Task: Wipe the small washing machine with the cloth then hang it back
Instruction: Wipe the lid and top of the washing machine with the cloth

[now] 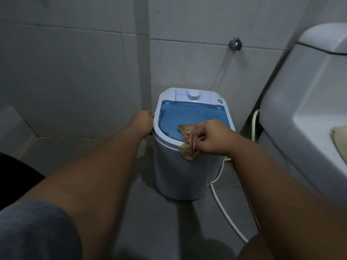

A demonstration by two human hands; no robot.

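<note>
On the grey tiled floor, against the corner of the tiled wall: small washing machine [185, 171], white body, translucent blue lid [189, 117] shut on top, round control dial [194, 95] on the panel behind the lid. Left hand [143, 123] wrapped around the machine's left upper rim, fingers curled over the edge, gripping it. Right hand [208, 136] closed on the tan cloth [186, 140], bunched between thumb and fingers at the front right of the lid. Cloth partly spread on the blue lid, partly hanging over the front rim and touching the white body below. Both forearms bare and stretched forward, well apart from each other, a dark grey sleeve [35, 229] at the lower left. Just right of the machine: white toilet [304, 102], cistern lid at the top right corner, something beige lying on the seat at the frame's right edge. White hose [223, 209] trailing across the floor from the machine's right side toward the near right. Chrome wall valve [235, 43] on the tiles above and behind the machine. Dim lighting throughout.
</note>
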